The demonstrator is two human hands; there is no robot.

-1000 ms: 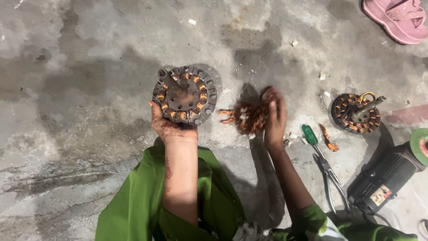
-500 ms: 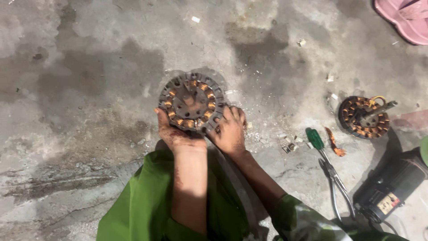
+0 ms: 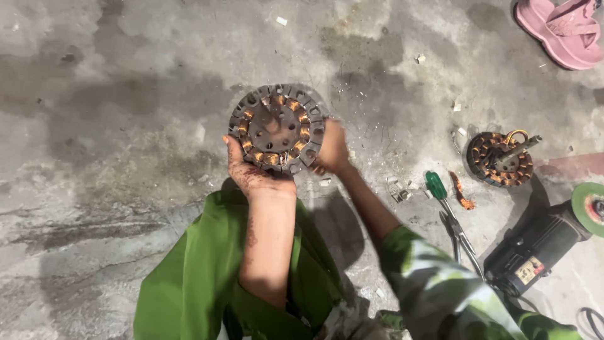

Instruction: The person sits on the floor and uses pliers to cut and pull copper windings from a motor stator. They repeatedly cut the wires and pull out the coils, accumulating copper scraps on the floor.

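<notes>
Now, down on the concrete floor (image 3: 113, 126), a black grinder (image 3: 541, 242) with its green disc lies at far right, a pink sandal (image 3: 563, 31) up in the corner. Centre stage, the round stator (image 3: 278, 128) with copper windings is held up above the floor: left hand (image 3: 251, 173) cups its lower edge, fingers curled round the rim, right hand (image 3: 330, 148) grips the right side, blurred. A second stator (image 3: 500, 158) lies right of it, a green-handled screwdriver (image 3: 437, 187) and pliers (image 3: 459, 233) nearby.
</notes>
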